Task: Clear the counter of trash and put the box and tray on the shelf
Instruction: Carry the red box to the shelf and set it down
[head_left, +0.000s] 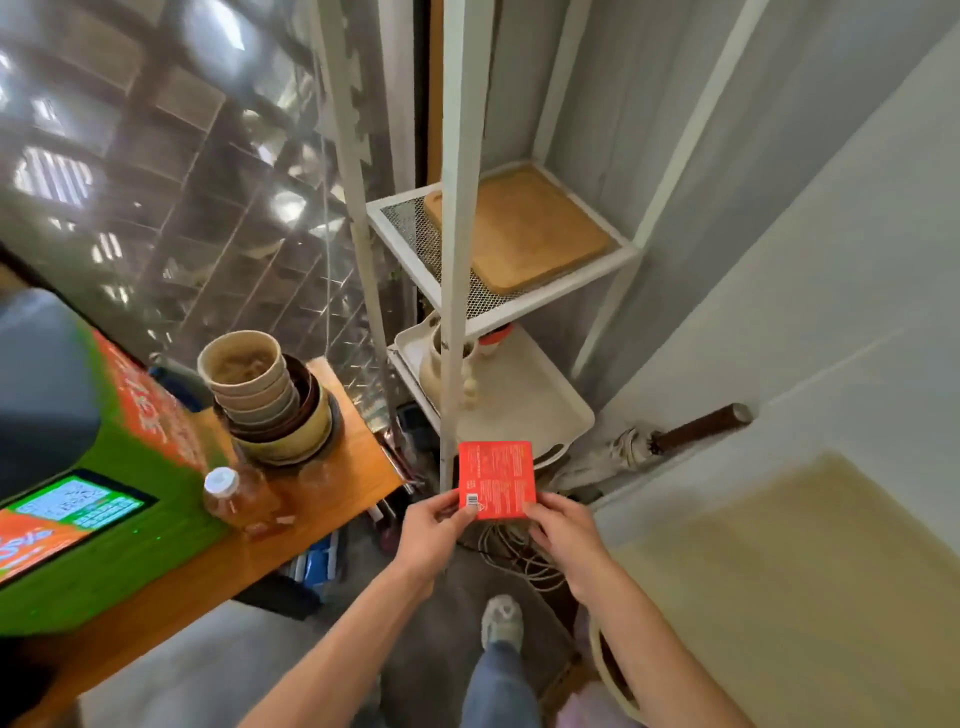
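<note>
- Both of my hands hold one flat, square red cardboard box (497, 479) with small white print and a barcode on its face; my left hand (434, 530) pinches its lower left corner, my right hand (563, 530) its lower right, fingers (470, 511) closed on the edges.
- It hangs in the air in front of the white metal shelf unit (457, 260), below the level of its mesh tiers.
- On the upper mesh tier lies a rounded-corner wooden board (524, 228); on the tier below, a cream plastic tray (524, 400) carries a pale ceramic jug (436, 358).
- To my left the wooden desk (332, 483) bears a stack of glazed bowls (270, 395) and a clear bottle of amber liquid (234, 496) with a white cap.
</note>
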